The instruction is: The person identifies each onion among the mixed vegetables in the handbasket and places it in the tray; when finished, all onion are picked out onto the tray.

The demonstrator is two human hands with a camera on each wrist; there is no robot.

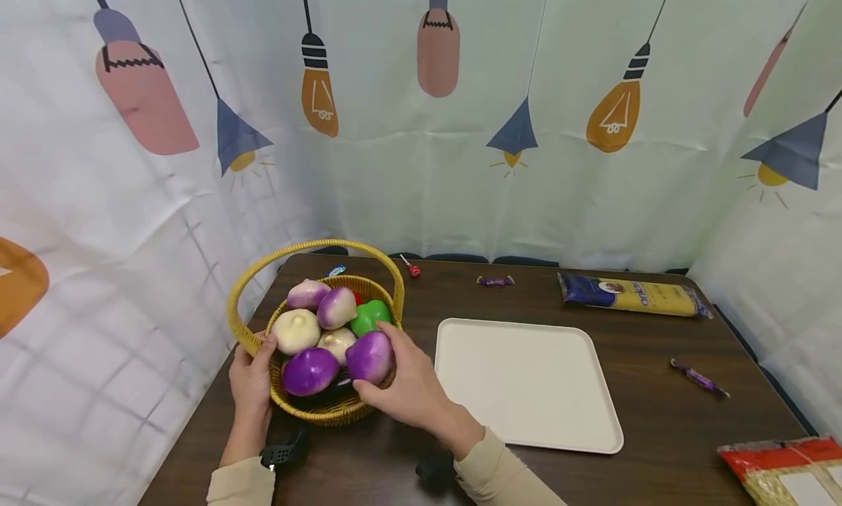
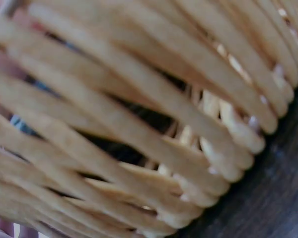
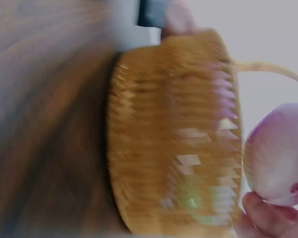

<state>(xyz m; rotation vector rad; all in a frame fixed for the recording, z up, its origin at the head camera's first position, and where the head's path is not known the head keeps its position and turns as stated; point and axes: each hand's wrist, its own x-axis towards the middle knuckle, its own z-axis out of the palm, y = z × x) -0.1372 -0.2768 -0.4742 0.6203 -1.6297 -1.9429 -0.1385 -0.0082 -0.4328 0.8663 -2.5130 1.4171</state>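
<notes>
Head view: a dark brown wooden table [image 1: 658, 418] fills the lower half of the frame, boxed in by pale curtains [image 1: 408, 170] printed with orange, pink and blue lamps. A cream tray [image 1: 526, 382] lies at centre. A blue-and-yellow pasta packet [image 1: 634, 295] sits at the upper right of the tabletop, a red-and-clear packet [image 1: 786, 469] at the lower right corner, and small wrapped sweets [image 1: 495, 280] are scattered along the far edge. At lower left stands a yellow wicker basket [image 1: 316, 411] with a hoop handle, heaped with purple-and-white toy turnips and a green pepper [image 1: 370, 316]. The person's left hand [image 1: 252, 378] holds the basket's left rim, its fingers curled over the edge. The right hand [image 1: 411, 385] wraps its fingers around a purple turnip [image 1: 370, 357] at the basket's right rim, just left of the tray.

Left wrist view: woven yellow strands of the basket [image 2: 139, 124] fill the blurred frame, with a sliver of dark table [image 2: 278, 198] at lower right. The fingers hardly show here, and how they lie cannot be told.

Right wrist view: badly blurred, the basket's side [image 3: 174, 134] stands at centre against the brown table [image 3: 44, 124] on the left. At the right edge the purple turnip [image 3: 278, 153], pale above and violet below, rests against fingertips [image 3: 263, 213] pressed to its underside.
</notes>
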